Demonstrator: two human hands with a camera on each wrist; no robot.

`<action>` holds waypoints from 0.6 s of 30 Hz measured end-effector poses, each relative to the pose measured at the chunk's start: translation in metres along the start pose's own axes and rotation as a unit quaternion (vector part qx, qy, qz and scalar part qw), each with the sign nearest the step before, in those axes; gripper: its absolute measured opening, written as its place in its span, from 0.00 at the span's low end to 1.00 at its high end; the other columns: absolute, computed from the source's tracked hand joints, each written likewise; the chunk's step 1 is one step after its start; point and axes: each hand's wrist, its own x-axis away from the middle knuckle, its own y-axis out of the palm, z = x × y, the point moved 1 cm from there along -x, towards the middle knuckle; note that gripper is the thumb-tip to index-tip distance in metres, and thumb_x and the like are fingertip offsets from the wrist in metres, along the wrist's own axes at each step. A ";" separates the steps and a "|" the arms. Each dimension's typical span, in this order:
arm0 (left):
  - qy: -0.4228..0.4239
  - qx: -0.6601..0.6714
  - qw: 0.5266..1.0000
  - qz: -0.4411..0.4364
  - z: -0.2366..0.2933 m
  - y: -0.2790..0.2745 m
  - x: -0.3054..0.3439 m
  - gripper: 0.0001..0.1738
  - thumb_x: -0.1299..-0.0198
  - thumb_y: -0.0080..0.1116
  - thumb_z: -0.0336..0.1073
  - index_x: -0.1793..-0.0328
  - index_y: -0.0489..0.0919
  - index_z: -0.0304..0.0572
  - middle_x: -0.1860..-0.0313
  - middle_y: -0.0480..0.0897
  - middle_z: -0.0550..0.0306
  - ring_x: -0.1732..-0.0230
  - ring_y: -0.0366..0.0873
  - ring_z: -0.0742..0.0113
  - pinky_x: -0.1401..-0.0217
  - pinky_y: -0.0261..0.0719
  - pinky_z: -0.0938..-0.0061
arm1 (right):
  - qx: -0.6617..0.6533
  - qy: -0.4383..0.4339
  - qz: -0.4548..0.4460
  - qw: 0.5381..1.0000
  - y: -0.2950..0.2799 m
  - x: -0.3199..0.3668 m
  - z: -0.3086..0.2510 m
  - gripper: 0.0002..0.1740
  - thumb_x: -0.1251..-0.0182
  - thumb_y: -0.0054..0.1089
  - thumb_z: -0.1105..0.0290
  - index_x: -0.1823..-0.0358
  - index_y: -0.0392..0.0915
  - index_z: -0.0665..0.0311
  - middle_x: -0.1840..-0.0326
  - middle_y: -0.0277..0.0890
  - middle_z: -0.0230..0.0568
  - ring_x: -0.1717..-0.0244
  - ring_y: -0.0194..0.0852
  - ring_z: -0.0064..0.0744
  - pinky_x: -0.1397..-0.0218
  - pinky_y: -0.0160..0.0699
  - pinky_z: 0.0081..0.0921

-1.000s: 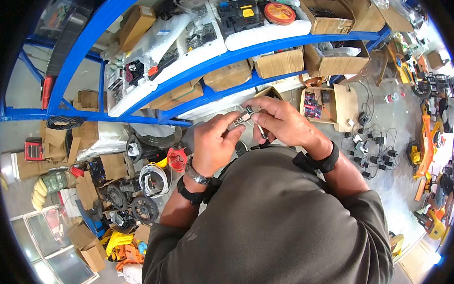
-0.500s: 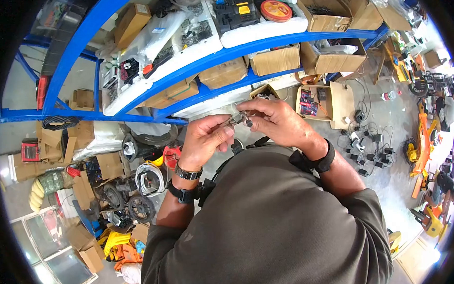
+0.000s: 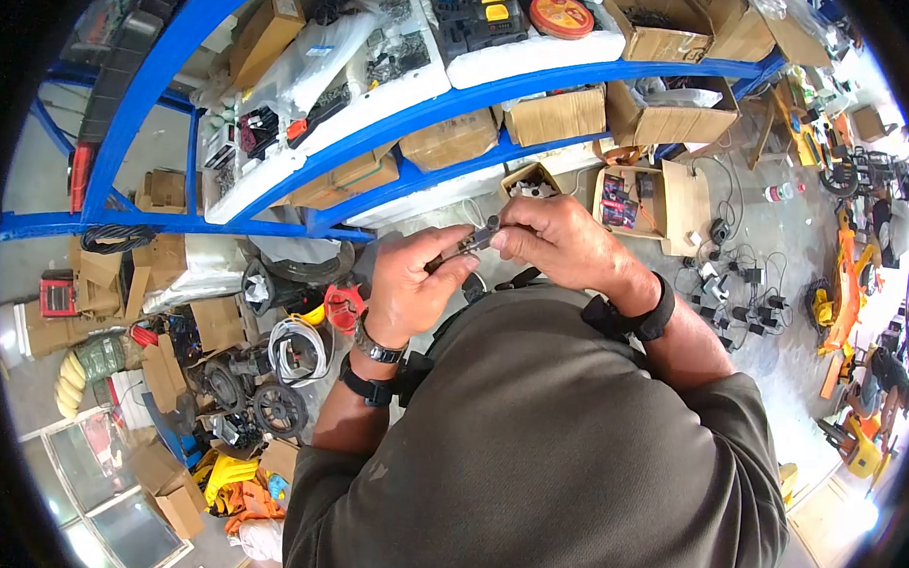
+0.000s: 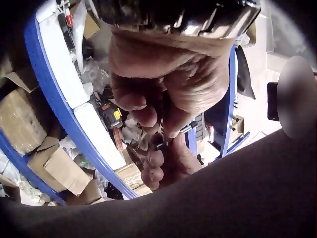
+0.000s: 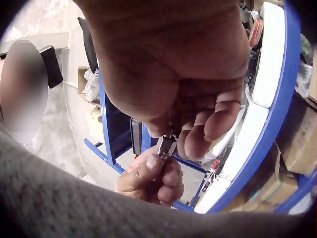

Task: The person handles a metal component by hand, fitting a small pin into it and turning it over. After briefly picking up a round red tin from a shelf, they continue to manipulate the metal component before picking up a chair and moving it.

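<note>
A small metal part [image 3: 475, 241] is held between the two hands, in front of the chest. The left hand [image 3: 415, 281] pinches one end of it between thumb and fingers. At its other end the right hand [image 3: 561, 246] grips it with thumb and fingertips. In the right wrist view the silvery metal part [image 5: 166, 145] shows a blocky body between the fingertips of both hands. Dark shadow hides much of the part in the left wrist view, where a thin metal pin [image 4: 187, 128] sticks out beside the left thumb.
A blue shelf rack [image 3: 430, 111] with white foam trays and cardboard boxes stands beyond the hands. An open box [image 3: 633, 202] and black adapters with cables [image 3: 752, 306] lie on the floor at the right. Wheels, a white hose coil [image 3: 300, 351] and boxes crowd the left.
Both hands have shifted slightly left since the first frame, and the metal part has turned between them. The rod that stuck out below the right fingers no longer shows there.
</note>
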 end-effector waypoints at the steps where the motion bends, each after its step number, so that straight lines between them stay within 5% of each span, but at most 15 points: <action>1: 0.019 -0.018 1.000 0.008 0.002 0.001 -0.001 0.16 0.46 0.69 0.26 0.50 0.84 0.36 0.70 0.84 0.53 0.75 0.78 0.67 0.70 0.76 0.72 | -0.014 0.017 -0.008 1.000 0.000 0.000 0.000 0.10 0.28 0.61 0.68 0.61 0.77 0.69 0.75 0.80 0.39 0.72 0.81 0.26 0.69 0.78 0.27; 6: 0.085 -0.096 0.992 0.013 0.012 0.001 -0.004 0.16 0.47 0.69 0.27 0.52 0.83 0.38 0.74 0.81 0.50 0.76 0.80 0.55 0.73 0.75 0.69 | -0.059 0.088 -0.039 0.994 0.000 -0.001 0.002 0.12 0.26 0.57 0.66 0.63 0.75 0.69 0.75 0.79 0.38 0.73 0.81 0.24 0.70 0.80 0.25; 12: 0.087 -0.082 0.993 0.017 0.007 0.004 -0.004 0.16 0.47 0.70 0.28 0.51 0.83 0.38 0.74 0.82 0.55 0.77 0.79 0.63 0.74 0.74 0.71 | -0.065 0.119 -0.044 0.990 -0.002 -0.001 -0.002 0.13 0.25 0.56 0.65 0.63 0.76 0.69 0.76 0.79 0.37 0.74 0.81 0.24 0.69 0.81 0.24; 15: -0.117 0.073 0.990 -0.003 -0.005 0.002 0.004 0.17 0.42 0.68 0.31 0.47 0.83 0.35 0.73 0.83 0.57 0.77 0.76 0.72 0.73 0.73 0.77 | -0.122 0.162 -0.049 0.978 -0.002 -0.001 -0.007 0.10 0.26 0.57 0.68 0.58 0.77 0.70 0.71 0.81 0.37 0.69 0.81 0.22 0.67 0.81 0.23; 18: -0.178 0.241 0.954 0.011 -0.009 0.000 0.003 0.15 0.37 0.65 0.32 0.46 0.83 0.34 0.73 0.82 0.60 0.78 0.74 0.77 0.76 0.70 0.82 | -0.172 0.126 -0.025 0.977 0.004 0.002 0.004 0.12 0.28 0.58 0.73 0.46 0.76 0.68 0.65 0.80 0.37 0.63 0.80 0.19 0.64 0.80 0.21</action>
